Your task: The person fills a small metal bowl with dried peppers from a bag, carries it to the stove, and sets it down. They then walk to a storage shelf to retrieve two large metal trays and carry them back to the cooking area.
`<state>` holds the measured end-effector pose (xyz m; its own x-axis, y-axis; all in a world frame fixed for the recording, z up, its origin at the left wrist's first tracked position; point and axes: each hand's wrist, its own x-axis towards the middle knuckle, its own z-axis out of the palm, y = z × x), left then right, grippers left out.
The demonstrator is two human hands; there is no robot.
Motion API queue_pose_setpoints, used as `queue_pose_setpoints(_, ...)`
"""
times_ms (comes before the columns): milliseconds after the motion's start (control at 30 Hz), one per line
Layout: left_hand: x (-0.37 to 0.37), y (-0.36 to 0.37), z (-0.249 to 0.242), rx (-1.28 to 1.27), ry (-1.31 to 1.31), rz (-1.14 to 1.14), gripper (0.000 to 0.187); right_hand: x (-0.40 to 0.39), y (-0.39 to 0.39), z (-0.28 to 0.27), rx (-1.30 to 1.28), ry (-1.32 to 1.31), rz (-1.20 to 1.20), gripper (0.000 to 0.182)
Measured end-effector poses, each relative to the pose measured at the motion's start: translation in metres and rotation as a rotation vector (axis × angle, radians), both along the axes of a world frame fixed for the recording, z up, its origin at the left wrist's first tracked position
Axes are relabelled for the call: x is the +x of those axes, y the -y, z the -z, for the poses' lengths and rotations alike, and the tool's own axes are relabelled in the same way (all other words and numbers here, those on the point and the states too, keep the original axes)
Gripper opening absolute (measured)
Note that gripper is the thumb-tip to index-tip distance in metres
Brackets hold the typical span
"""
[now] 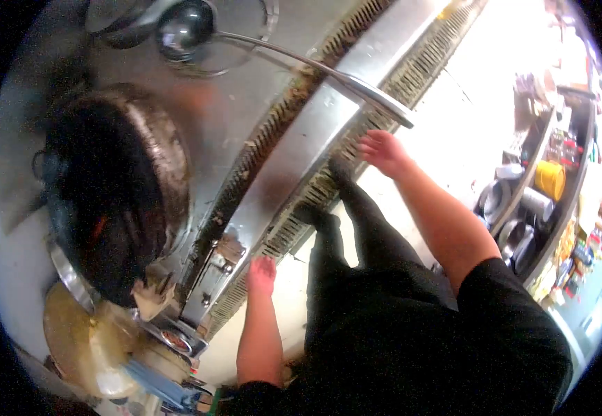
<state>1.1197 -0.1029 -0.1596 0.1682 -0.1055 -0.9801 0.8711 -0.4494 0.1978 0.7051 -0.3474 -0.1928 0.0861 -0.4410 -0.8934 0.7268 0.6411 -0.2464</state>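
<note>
My right hand (382,152) hangs in the air, its fingers loosely bent and apart, holding nothing visible. Nearest to it is the handle end of a long metal ladle (294,57), just beyond the fingertips and not touching. The ladle's round bowl rests on the steel stove top at the upper left. My left hand (262,274) is lower in the view, near the slotted front edge; it is blurred, with short fingers slightly apart and nothing seen in it. A large blackened wok (110,201) sits on the stove to the left.
A slotted metal drain (356,139) runs along the stove's front edge. At the lower left are a round wooden-coloured board (65,326) and a crumpled cloth (152,298). Shelves on the right hold metal bowls (516,239) and a yellow container (550,179). My feet stand close to the stove.
</note>
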Motion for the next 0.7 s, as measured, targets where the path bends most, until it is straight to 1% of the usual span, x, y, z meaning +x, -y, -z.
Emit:
queue_pose_setpoints(33, -0.006, -0.005, -0.030, 0.050, 0.137, 0.055, 0.032, -0.014, 0.008, -0.025, 0.002, 0.098, 0.058, 0.038)
queue_pose_setpoints(67, -0.002, -0.018, -0.054, -0.019, 0.177, 0.035, 0.036, -0.027, 0.013, -0.041, -0.055, 0.093, 0.062, 0.042)
queue_pose_setpoints(100, 0.002, -0.027, -0.076, -0.089, 0.217, 0.019, 0.040, -0.041, 0.027, -0.059, -0.168, 0.139, -0.042, 0.048)
queue_pose_setpoints(133, 0.002, -0.021, -0.107, -0.154, 0.279, 0.009, 0.043, -0.040, 0.042, -0.106, -0.191, 0.167, -0.111, 0.055)
queue_pose_setpoints(200, 0.004, 0.006, -0.173, -0.256, 0.430, -0.032, 0.050, -0.044, 0.066, -0.147, -0.369, 0.242, -0.423, 0.057)
queue_pose_setpoints(233, 0.004, 0.027, -0.204, -0.397, 0.474, -0.165, 0.053, -0.042, 0.076, -0.160, -0.411, 0.256, -0.554, 0.057)
queue_pose_setpoints(267, 0.020, 0.040, -0.226, -0.436, 0.490, -0.112, 0.056, -0.038, 0.085, -0.173, -0.450, 0.267, -0.685, 0.057)
queue_pose_setpoints(300, 0.012, 0.075, -0.265, -0.374, 0.572, -0.192, 0.054, -0.028, 0.093, -0.191, -0.448, 0.219, -0.779, 0.057)
queue_pose_setpoints(333, 0.020, 0.096, -0.278, -0.421, 0.522, -0.217, 0.047, -0.022, 0.102, -0.202, -0.412, 0.324, -0.898, 0.057)
queue_pose_setpoints(367, 0.036, 0.110, -0.289, -0.471, 0.470, -0.238, 0.041, -0.008, 0.106, -0.219, -0.417, 0.388, -0.928, 0.056)
queue_pose_setpoints(400, 0.057, 0.117, -0.286, -0.494, 0.475, -0.256, 0.041, 0.010, 0.109, -0.235, -0.421, 0.449, -0.957, 0.055)
queue_pose_setpoints(433, 0.079, 0.121, -0.269, -0.550, 0.436, -0.241, 0.035, 0.023, 0.110, -0.240, -0.423, 0.295, -0.977, 0.052)
queue_pose_setpoints(467, 0.093, 0.122, -0.257, -0.606, 0.398, -0.225, 0.030, 0.038, 0.113, -0.247, -0.351, 0.264, -0.851, 0.040)
queue_pose_setpoints(500, 0.098, 0.123, -0.251, -0.628, 0.403, -0.237, 0.030, 0.045, 0.112, -0.243, -0.409, 0.162, -0.877, 0.032)
queue_pose_setpoints(533, 0.100, 0.124, -0.249, -0.597, 0.399, -0.219, 0.026, 0.058, 0.109, -0.255, -0.467, 0.061, -0.901, 0.025)
queue_pose_setpoints(567, 0.104, 0.120, -0.250, -0.563, 0.399, -0.205, 0.021, 0.067, 0.100, -0.269, -0.511, -0.205, -0.932, 0.022)
queue_pose_setpoints(600, 0.104, 0.114, -0.256, -0.578, 0.410, -0.222, 0.021, 0.070, 0.090, -0.275, -0.532, -0.202, -0.945, 0.022)
queue_pose_setpoints(667, 0.094, 0.112, -0.266, -0.443, 0.557, -0.291, 0.014, 0.062, 0.076, -0.280, -0.771, -0.855, -1.201, 0.025)
queue_pose_setpoints(700, 0.087, 0.108, -0.276, -0.505, 0.536, -0.303, 0.008, 0.050, 0.068, -0.275, -0.850, -1.105, -1.238, 0.026)
